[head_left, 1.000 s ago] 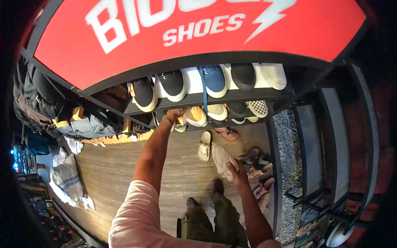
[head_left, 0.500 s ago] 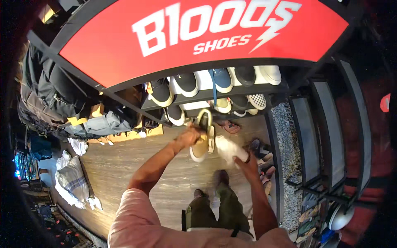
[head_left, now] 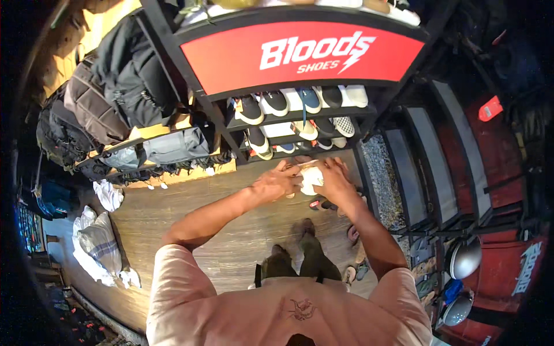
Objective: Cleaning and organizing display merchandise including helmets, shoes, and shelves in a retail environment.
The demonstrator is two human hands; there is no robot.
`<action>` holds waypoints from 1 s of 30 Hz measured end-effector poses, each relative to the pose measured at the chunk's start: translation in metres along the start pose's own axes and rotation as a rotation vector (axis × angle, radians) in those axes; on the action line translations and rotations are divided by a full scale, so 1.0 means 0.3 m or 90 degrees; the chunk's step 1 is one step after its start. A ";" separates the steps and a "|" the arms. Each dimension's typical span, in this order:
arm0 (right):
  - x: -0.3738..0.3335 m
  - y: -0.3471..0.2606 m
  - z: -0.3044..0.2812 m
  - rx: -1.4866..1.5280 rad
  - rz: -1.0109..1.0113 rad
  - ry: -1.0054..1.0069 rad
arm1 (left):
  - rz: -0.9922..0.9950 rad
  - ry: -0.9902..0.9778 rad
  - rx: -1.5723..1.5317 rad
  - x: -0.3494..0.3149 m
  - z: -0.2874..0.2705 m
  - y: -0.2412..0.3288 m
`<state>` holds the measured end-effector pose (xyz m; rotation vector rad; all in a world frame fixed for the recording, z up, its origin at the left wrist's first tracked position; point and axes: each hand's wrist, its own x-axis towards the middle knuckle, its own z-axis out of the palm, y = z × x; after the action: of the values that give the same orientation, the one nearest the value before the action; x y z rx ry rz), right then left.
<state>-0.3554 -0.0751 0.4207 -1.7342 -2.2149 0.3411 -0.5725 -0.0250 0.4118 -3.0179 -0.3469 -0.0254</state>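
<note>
Both hands [head_left: 276,183] [head_left: 336,183] close together on a pale item [head_left: 312,181], forearms [head_left: 214,214] slanting inward

Left hand [head_left: 277,183] and right hand [head_left: 334,181] partly hide the pale thing [head_left: 312,181]; the top shoes [head_left: 238,3] are cut off.

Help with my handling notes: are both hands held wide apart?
No: the left hand and right hand are close together, with a pale item between them.

Left hand [head_left: 278,182] and right hand [head_left: 336,181] are before the shoe shelves [head_left: 291,119], backpacks [head_left: 138,78] left of those, a bundle [head_left: 99,243] on the floor [head_left: 150,213].
</note>
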 end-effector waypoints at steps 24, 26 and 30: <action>-0.217 -0.294 -0.197 0.360 0.093 0.141 | 0.103 -0.030 -0.245 -0.078 -0.563 0.006; -0.197 -0.299 -0.193 0.246 -0.025 0.360 | 0.136 0.050 -0.232 -0.071 -0.559 0.005; -0.212 -0.316 -0.170 0.081 -0.038 0.470 | 0.103 -0.018 -0.203 -0.048 -0.604 0.017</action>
<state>-0.4071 -0.1597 0.4969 -1.4094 -1.6561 -0.1577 -0.5862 -0.0522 0.5910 -3.3543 -0.1086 -0.0274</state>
